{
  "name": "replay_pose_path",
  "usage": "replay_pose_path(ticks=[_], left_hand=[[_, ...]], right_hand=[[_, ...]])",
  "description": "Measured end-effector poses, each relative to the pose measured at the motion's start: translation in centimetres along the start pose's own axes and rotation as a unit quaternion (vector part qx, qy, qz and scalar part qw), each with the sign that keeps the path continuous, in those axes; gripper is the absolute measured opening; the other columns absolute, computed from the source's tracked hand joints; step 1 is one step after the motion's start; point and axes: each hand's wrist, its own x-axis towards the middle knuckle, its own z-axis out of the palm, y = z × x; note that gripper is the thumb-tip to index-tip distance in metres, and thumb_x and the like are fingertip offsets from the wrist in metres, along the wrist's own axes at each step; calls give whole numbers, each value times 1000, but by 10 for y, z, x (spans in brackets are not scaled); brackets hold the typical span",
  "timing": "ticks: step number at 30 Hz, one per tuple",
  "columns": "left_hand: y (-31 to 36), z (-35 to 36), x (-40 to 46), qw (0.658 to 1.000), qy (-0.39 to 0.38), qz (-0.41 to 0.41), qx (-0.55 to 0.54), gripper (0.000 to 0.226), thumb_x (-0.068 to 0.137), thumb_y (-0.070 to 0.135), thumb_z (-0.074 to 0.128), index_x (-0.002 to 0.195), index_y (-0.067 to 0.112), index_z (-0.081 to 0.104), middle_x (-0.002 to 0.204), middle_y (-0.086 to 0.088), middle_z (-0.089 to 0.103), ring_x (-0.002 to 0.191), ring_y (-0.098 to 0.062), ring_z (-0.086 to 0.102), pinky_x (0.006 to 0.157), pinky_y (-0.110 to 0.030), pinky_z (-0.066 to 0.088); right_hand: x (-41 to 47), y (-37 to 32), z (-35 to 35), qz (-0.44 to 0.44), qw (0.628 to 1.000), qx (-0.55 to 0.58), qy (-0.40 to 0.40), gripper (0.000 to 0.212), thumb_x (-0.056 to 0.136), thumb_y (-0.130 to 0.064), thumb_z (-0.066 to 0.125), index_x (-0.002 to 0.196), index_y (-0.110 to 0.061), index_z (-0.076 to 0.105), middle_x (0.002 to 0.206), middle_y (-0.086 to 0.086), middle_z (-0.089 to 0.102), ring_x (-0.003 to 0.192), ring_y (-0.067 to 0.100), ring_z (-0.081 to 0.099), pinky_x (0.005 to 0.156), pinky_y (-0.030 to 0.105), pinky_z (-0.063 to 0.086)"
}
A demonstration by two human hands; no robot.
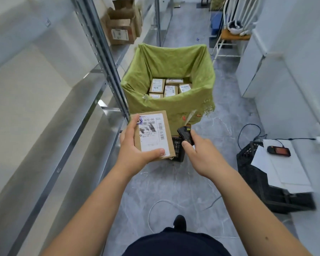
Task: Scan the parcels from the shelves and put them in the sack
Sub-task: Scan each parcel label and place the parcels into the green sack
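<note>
Green sack (174, 60) ahead already holds boxes, and I judge I'm mid-scan: my left hand (135, 150) grips the parcel (153, 135) label-up while my right hand (201, 154) holds the scanner (185, 136) beside it, needing aim at the barcode.

Just one cam here, head-mounted and wide-angle, looking forward and steeply down an aisle. Both forearms reach in from the bottom edge, close to the lens, with the floor (174, 182) further off below.
</note>
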Motion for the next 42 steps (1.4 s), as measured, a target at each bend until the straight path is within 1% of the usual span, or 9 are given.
replay_pose_path(ticks=[4,10,17,21,27,31,34,38,42], left_hand=[[8,15,40,1000,0,3,25,122,44,50,96,143,75,30,145,38,25,139,11,33,121,-46,37],[6,26,101,1000,-2,-2,3,123,43,49,98,143,75,32,152,20,32,141,-2,41,118,-48,42],[-5,32,207,998,-34,-15,-54,121,44,43,102,140,74,36,157,8,43,139,-18,51,111,-50,50],[-16,38,290,992,-71,-31,-96,116,41,38,102,133,75,41,153,10,49,132,-16,58,106,-50,53],[-34,56,422,981,-130,-76,-121,120,40,37,101,136,70,38,154,7,47,133,-14,56,110,-46,51],[-55,83,499,973,-176,-97,-115,128,39,37,101,148,59,37,152,13,49,132,-10,57,111,-43,51],[-74,109,546,964,-210,-136,-91,131,39,40,102,147,64,32,153,9,44,134,-16,54,111,-46,50],[-97,152,593,951,-250,-173,-61,133,39,48,99,150,63,27,158,5,38,139,-21,46,115,-50,45],[-118,201,619,948,-254,-189,-35,127,53,42,101,154,56,26,160,2,33,141,-22,40,116,-42,38]], right_hand=[[38,-3,-24,9,999,-28,15,70,104,-61,33,164,-30,18,129,20,54,121,38,49,101,49,47],[88,-13,-44,22,997,-59,43,72,103,-64,32,164,-31,12,142,23,45,126,42,47,104,51,45],[162,-28,-59,44,993,-86,62,73,104,-64,31,165,-32,9,140,21,44,125,40,48,102,50,46],[223,-42,-66,76,988,-115,67,72,104,-63,30,165,-31,7,142,22,44,126,41,47,104,51,45],[308,-76,-80,143,973,-168,65,72,103,-65,29,164,-30,12,133,20,49,118,39,50,95,48,50],[358,-86,-86,201,962,-167,76,72,103,-65,30,164,-31,11,136,20,48,120,39,49,93,48,47],[387,-84,-93,243,954,-159,77,74,102,-67,30,164,-31,12,133,20,49,116,39,52,89,46,47],[419,-80,-101,289,944,-142,73,73,102,-65,34,163,-28,18,128,22,52,112,41,54,95,50,50],[445,-76,-98,320,937,-127,60,71,103,-63,34,162,-27,19,125,21,52,106,39,55,86,47,48]])
